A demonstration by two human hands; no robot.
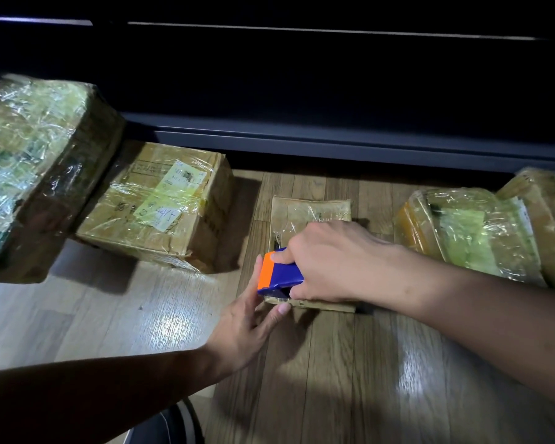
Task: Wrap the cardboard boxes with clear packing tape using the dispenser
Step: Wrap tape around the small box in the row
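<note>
Left hand [247, 328] open-fingered at flat box [311, 209] near edge, right hand [330, 261] clamped round dispenser [279, 274], bare floor [125, 315] leftward.

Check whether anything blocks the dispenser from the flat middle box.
Nothing visible does. The right hand holds the dispenser directly on the flat box; the left hand touches the box's near edge beside it.

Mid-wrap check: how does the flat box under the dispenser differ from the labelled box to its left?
The flat box is low and thin; the labelled box is much taller and bulkier. The flat box has the dispenser held on it by the right hand, with the left hand at its near corner; the labelled box sits untouched. Both are brown cardboard with clear tape, on the wood floor.
</note>
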